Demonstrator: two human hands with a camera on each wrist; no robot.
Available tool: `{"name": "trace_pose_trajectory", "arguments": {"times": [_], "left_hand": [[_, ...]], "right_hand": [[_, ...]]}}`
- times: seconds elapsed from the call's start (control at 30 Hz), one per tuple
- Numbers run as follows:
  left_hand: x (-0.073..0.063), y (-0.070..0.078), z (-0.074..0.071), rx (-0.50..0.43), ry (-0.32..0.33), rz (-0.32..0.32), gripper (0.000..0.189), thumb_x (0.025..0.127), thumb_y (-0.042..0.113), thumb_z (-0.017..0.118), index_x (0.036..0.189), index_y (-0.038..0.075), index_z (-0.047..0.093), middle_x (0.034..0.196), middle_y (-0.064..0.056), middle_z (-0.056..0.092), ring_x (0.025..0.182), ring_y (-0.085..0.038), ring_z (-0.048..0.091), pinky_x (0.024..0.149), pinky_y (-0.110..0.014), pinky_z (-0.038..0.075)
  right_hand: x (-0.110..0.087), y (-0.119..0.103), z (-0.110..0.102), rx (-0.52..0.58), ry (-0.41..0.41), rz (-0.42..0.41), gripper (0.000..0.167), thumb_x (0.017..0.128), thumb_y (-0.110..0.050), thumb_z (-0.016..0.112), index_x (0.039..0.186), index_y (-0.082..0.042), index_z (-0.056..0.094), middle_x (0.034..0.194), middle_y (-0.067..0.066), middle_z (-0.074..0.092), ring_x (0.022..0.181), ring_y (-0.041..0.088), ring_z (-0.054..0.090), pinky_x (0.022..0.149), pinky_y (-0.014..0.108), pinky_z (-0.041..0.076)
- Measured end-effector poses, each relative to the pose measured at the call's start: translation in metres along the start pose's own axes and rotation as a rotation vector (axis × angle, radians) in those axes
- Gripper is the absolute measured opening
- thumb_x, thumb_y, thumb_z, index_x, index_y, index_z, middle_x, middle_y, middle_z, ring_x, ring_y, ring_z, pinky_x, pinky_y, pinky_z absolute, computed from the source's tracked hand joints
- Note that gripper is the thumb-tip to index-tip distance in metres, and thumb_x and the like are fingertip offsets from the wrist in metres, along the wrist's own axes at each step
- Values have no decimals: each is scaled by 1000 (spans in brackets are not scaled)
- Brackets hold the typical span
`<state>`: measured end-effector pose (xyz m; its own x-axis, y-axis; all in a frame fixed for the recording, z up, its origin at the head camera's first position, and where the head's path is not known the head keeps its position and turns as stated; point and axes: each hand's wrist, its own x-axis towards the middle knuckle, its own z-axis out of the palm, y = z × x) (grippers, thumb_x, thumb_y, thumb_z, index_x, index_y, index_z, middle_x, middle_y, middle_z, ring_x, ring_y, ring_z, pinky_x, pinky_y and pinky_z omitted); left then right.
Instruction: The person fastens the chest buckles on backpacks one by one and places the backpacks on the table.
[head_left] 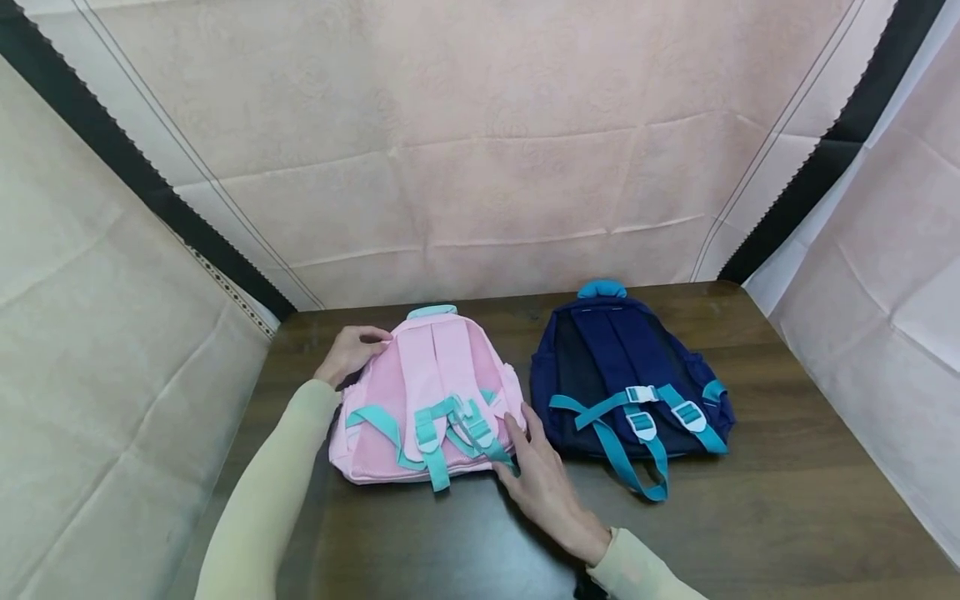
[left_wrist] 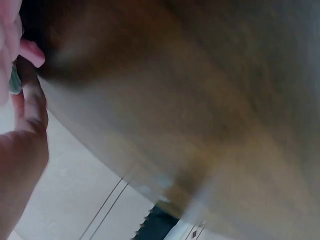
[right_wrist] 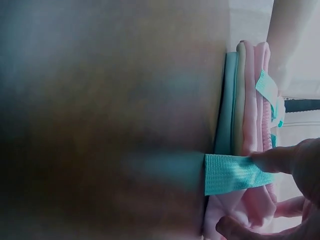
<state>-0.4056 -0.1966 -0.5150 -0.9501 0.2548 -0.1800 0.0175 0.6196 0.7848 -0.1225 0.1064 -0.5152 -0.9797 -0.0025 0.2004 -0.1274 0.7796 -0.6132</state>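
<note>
A pink backpack (head_left: 450, 358) lies with its shoulder straps facing up and its teal webbing and buckles loose across its lower half. At its upper left edge, my left hand (head_left: 354, 353) pinches the side; in the left wrist view the fingers (left_wrist: 33, 102) meet pink fabric. My right hand (head_left: 551, 483) touches the lower right corner with fingers spread. In the right wrist view, one fingertip (right_wrist: 265, 159) rests on a teal strap (right_wrist: 232, 175) and another on the pink fabric below it.
A navy backpack (head_left: 622, 367) with bright blue straps and white buckles lies close by on the right. Both bags are on a brown wooden table (head_left: 757, 500). Pale cloth walls (head_left: 525, 167) enclose its back and sides.
</note>
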Motion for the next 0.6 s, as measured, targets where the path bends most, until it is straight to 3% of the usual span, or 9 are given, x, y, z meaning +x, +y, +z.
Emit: {"name": "trace_pose_trajectory", "arguments": {"times": [0.13,0.3,0.47,0.6], "left_hand": [[-4,2,-4,82,-19,38,32,111,21,62,139,10,73,154,-23,62,137,-41,56,118,-60,49],[-15,20,-7,143,-40,77,35,112,22,58,143,9,70,156,-24,60,139,-44,56,120,-63,48],[-40,55,3,176,51,232,33,108,14,60,134,2,74,144,-28,65,135,-47,59,116,-63,50],[-67,91,23,208,65,382,26,103,9,66,124,0,79,123,-22,78,113,-39,72,102,-54,60]], "right_hand": [[0,-2,-2,-82,-15,-13,72,92,-14,89,155,-3,55,165,31,45,136,46,64,105,59,60],[1,-6,-13,-173,-23,-34,73,91,-23,91,153,-4,56,158,29,54,132,44,66,98,58,64],[9,-10,-28,-218,27,-83,65,88,-25,94,142,-1,67,141,21,69,120,35,69,91,49,65],[22,-14,-38,-176,39,-103,53,87,-18,93,133,0,74,129,17,74,111,29,66,87,41,65]]}}
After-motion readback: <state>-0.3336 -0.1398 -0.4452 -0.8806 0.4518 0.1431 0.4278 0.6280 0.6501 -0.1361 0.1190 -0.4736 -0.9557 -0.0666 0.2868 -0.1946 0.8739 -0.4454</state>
